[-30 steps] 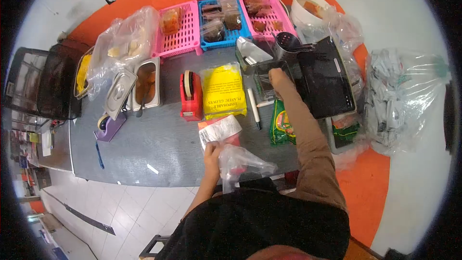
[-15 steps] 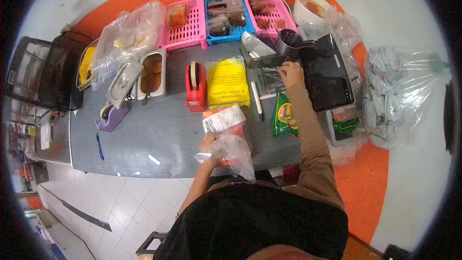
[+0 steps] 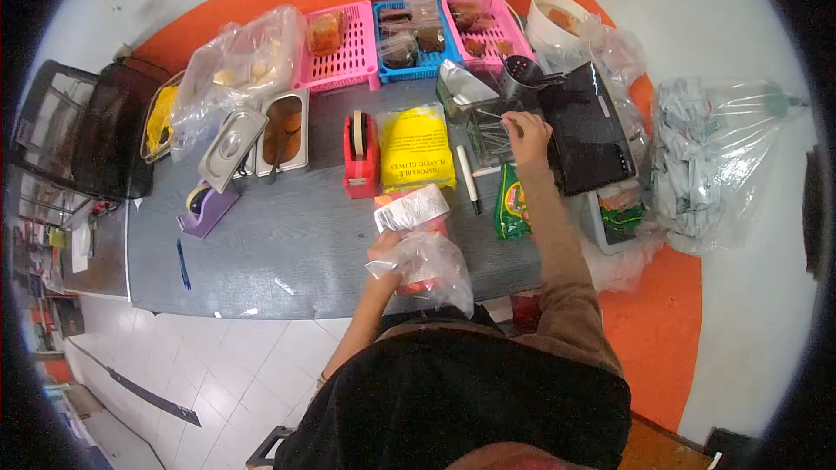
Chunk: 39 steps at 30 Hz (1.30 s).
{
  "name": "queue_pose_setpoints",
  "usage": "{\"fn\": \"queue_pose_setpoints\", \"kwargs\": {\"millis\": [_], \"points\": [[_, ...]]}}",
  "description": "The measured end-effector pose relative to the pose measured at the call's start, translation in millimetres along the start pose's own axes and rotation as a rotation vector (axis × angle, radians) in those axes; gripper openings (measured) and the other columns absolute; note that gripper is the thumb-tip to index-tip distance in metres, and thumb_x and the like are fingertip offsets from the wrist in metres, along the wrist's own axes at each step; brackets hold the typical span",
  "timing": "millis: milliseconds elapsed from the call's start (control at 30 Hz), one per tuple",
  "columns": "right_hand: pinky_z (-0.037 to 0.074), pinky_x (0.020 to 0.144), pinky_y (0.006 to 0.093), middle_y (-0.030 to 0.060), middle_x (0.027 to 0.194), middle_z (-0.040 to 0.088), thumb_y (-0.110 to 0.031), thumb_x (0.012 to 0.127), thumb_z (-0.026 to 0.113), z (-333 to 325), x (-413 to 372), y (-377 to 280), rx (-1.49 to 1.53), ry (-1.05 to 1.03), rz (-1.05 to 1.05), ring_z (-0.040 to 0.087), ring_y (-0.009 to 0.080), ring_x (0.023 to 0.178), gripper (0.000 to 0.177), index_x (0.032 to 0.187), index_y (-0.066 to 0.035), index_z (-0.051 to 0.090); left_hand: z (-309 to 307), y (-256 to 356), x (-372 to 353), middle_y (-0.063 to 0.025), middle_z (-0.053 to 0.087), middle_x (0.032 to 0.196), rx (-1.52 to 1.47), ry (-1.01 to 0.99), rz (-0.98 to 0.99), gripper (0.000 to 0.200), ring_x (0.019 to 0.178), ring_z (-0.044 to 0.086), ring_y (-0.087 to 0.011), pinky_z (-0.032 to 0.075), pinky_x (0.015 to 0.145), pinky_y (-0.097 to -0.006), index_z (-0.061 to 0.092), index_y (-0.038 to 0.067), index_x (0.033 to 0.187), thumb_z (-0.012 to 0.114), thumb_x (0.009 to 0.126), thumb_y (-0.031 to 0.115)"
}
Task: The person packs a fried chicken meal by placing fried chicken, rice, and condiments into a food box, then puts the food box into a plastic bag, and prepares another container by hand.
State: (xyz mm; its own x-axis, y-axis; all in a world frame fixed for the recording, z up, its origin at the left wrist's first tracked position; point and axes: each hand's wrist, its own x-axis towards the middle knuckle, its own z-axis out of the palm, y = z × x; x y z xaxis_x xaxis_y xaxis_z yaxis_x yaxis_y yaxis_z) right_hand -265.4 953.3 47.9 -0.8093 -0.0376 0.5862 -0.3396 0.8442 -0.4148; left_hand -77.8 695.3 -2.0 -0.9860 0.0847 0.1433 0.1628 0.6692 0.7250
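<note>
My left hand is closed on a clear plastic bag at the table's front edge. Beside and partly under that bag lies a red package with a white printed label; the plastic hides part of my fingers. My right hand is over the right side of a clear box that holds several thin, pale stick-like items. Its fingertips are pinched together at the box, and what lies between them is too small to make out. Close to that forearm is a green packet.
Around the middle are a yellow glove pack, a red tape dispenser and a white marker. Pink basket and blue basket stand behind. A black tablet is right; a metal food pan and purple tape dispenser are left.
The view has shifted slightly. My right hand stays at the clear box with its fingers slightly changed, and my left hand keeps its hold on the bag.
</note>
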Motion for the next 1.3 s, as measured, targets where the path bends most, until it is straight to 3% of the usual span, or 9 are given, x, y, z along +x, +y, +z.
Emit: {"fn": "queue_pose_setpoints", "kwargs": {"millis": [67,233,467,533,633,733,833,967,1300], "points": [[0.037,0.068,0.0358,0.0055,0.075,0.059,-0.015,0.069,0.057,-4.8,-13.1,-34.8,0.284,-0.007,-0.033,0.053,0.0237,0.072,0.006,0.071,-0.01,0.06,4.2,-4.4,8.5,-0.007,0.054,0.078,0.036,0.18,0.347,0.029,0.069,0.052,-0.0246,0.043,0.057,-0.0345,0.058,0.009,0.078,0.064,0.051,0.017],[0.025,0.078,0.0363,0.001,0.079,0.056,-0.019,0.067,0.055,34.0,-105.6,-93.6,0.502,-0.432,-0.196,0.049,0.019,0.082,0.012,0.077,-0.012,0.059,14.1,-6.0,6.4,-0.0119,0.05,0.088,0.161,0.273,0.321,0.03,0.086,0.047,-0.0294,0.04,0.071,-0.0363,0.055,0.005,0.081,0.061,0.054,0.017],[0.037,0.072,0.0342,0.0076,0.079,0.055,-0.016,0.063,0.059,1.6,-135.9,-129.7,0.829,-0.385,0.041,0.051,0.0238,0.08,0.02,0.082,-0.011,0.058,-27.4,27.2,19.6,-0.0157,0.046,0.096,0.195,0.271,0.38,0.026,0.093,0.043,-0.0322,0.038,0.079,-0.037,0.054,0.004,0.083,0.056,0.058,0.011],[0.042,0.067,0.0307,0.0107,0.078,0.055,-0.014,0.061,0.063,-35.6,-113.9,-151.6,0.741,-0.295,-0.207,0.053,0.0251,0.077,0.026,0.085,-0.007,0.056,-24.0,12.1,22.0,-0.0167,0.051,0.089,-0.035,-0.063,0.299,0.023,0.082,0.05,-0.0313,0.042,0.071,-0.0354,0.054,0.003,0.081,0.057,0.059,0.009],[0.042,0.07,0.0294,0.0112,0.08,0.055,-0.006,0.07,0.055,9.6,-154.9,-133.7,0.554,-0.115,0.043,0.053,0.0231,0.076,0.017,0.087,-0.003,0.055,-10.4,-0.1,29.7,-0.018,0.055,0.075,-0.158,0.045,0.194,0.019,0.067,0.054,-0.0311,0.044,0.059,-0.0348,0.055,0.002,0.074,0.061,0.057,0.01],[0.042,0.068,0.0328,0.0114,0.079,0.055,-0.008,0.07,0.058,-2.3,-156.9,-135.3,0.489,-0.28,0.162,0.053,0.0255,0.075,0.02,0.089,-0.004,0.053,-13.8,2.0,40.6,-0.0195,0.055,0.069,-0.018,-0.113,-0.042,0.016,0.058,0.054,-0.0327,0.044,0.055,-0.0364,0.054,0.0,0.071,0.06,0.062,0.01],[0.042,0.069,0.0343,0.0091,0.082,0.055,-0.005,0.069,0.052,-12.8,-152.7,-148.3,0.363,-0.188,-0.133,0.052,0.0252,0.075,0.019,0.088,-0.006,0.054,-11.3,-0.6,53.7,-0.0161,0.056,0.064,-0.01,-0.096,-0.027,0.02,0.054,0.056,-0.0304,0.044,0.052,-0.0358,0.053,-0.003,0.077,0.061,0.064,0.011],[0.043,0.07,0.0329,0.0084,0.083,0.052,-0.005,0.065,0.05,6.3,-147.9,-144.4,0.294,-0.238,-0.376,0.052,0.0241,0.075,0.024,0.089,-0.005,0.055,-29.8,4.4,58.2,-0.0111,0.059,0.072,-0.481,-0.331,-0.429,0.038,0.063,0.058,-0.0166,0.047,0.054,-0.0262,0.042,-0.002,0.105,0.057,0.071,0.003],[0.043,0.065,0.0294,0.008,0.08,0.05,-0.001,0.061,0.055,12.3,-146.9,-139.7,0.429,-0.232,-0.283,0.05,0.0222,0.074,0.022,0.083,-0.002,0.057,-30.0,-21.5,34.6,-0.0139,0.059,0.082,-1.203,-0.218,-0.482,0.032,0.076,0.058,-0.0176,0.048,0.069,-0.0267,0.042,0.001,0.104,0.052,0.074,-0.005]]}}
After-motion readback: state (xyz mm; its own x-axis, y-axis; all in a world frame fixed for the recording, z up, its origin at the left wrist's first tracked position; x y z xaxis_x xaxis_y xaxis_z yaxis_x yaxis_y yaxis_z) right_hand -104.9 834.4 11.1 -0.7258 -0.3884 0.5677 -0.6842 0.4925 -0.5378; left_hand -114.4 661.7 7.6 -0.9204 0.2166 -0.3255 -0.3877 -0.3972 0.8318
